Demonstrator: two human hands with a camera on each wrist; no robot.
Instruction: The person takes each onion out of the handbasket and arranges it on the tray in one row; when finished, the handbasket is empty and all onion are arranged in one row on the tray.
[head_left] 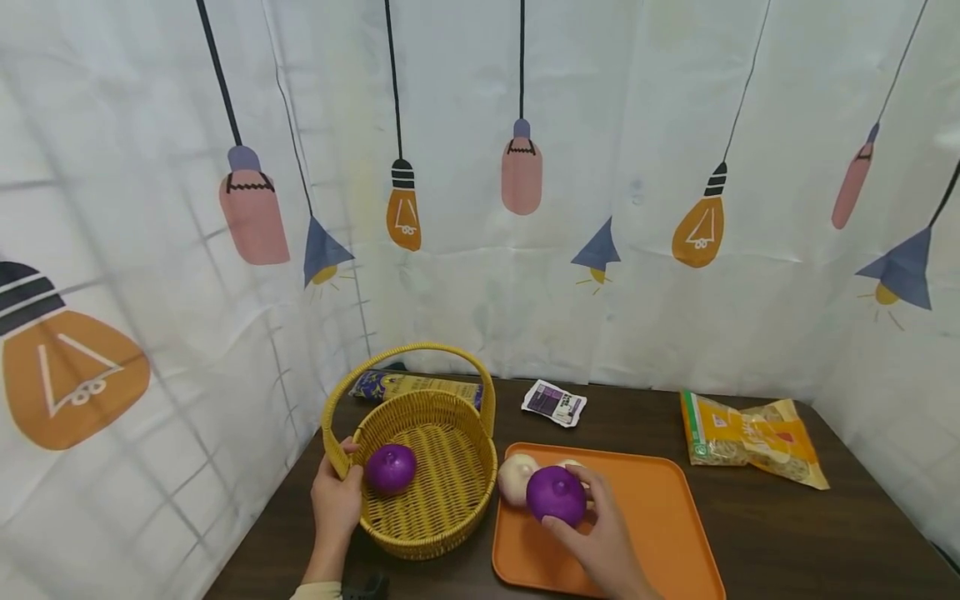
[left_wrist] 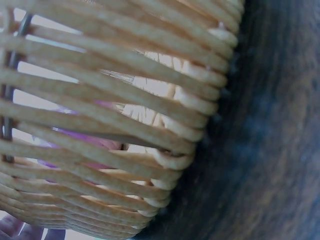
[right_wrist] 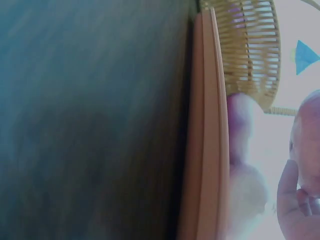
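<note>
A round yellow wicker basket (head_left: 427, 542) with a tall arched handle stands on the left of the table. My left hand (head_left: 337, 496) grips its left rim by the foot of the handle. Inside the basket, against that side, lies a purple onion (head_left: 392, 469). My right hand (head_left: 600, 529) holds another purple onion (head_left: 557, 496) over the left part of an orange tray (head_left: 660, 533), with the thumb and fingers round its side. Behind it a white onion (head_left: 517, 479) shows on the tray, and a second white one is mostly hidden. The left wrist view is filled by the basket's woven wall (left_wrist: 115, 100).
A blue and yellow packet (head_left: 450, 388) lies behind the basket. A small white and purple sachet (head_left: 555, 403) is at the back centre, and a yellow bag of dried food (head_left: 753, 440) at the back right. Printed curtains (head_left: 585, 317) enclose the dark table (head_left: 810, 542).
</note>
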